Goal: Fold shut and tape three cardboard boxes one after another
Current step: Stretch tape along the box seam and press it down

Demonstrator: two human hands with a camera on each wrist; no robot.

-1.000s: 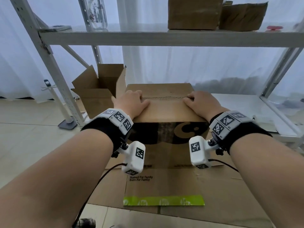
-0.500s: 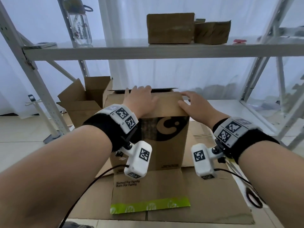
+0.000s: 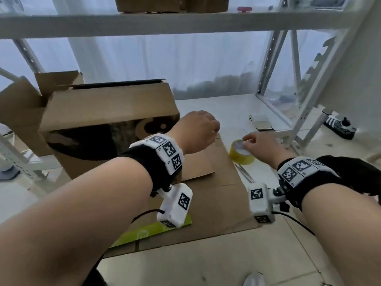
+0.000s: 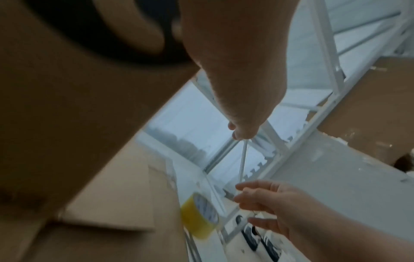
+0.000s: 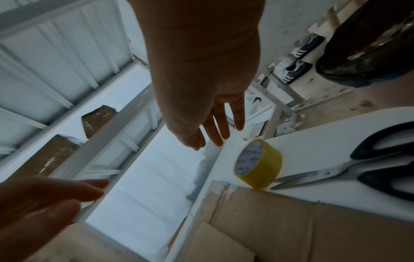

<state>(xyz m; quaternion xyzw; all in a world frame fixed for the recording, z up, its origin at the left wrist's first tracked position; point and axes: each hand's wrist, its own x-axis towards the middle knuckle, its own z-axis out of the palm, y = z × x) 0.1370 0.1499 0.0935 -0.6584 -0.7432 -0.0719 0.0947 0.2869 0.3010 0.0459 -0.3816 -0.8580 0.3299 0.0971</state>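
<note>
white metal shelving frame (image 3: 274,65) crosses over your work spot, one shelf overhead with cartons (image 3: 171,4) on it, uprights standing to your right. pale curtain (image 3: 156,65) behind. white low platform (image 3: 222,108) runs out to the right under the shelf; pale tiled floor (image 3: 185,269) nearer you.

flattened cardboard sheet (image 3: 216,203) lies on the floor as your mat, its right edge stopping just short of the scissors (image 5: 349,170). green strip (image 3: 144,234) along its near edge.

closed cardboard box (image 3: 107,108) stands on the sheet, left of centre, top flaps down but a dark gap showing along the far edge. no tape seen on it. second box (image 3: 20,106) behind and left, flaps up, touching or nearly so, cannot tell.

open room: bare platform right of the closed box, between it and the uprights.

your left hand (image 3: 195,131) hangs in the air just right of the box, fingers loose and apart, holding nothing. your right hand (image 3: 261,147) hovers above the yellow tape roll (image 3: 241,151), fingers straight and spread, not on it in the right wrist view.

tape roll stands on edge beside the sheet's right corner. scissors lie flat just past it, blades pointing toward the roll. small flat pad (image 3: 260,124) farther out on the platform. striped shoe (image 3: 340,126) beyond the right upright.
</note>
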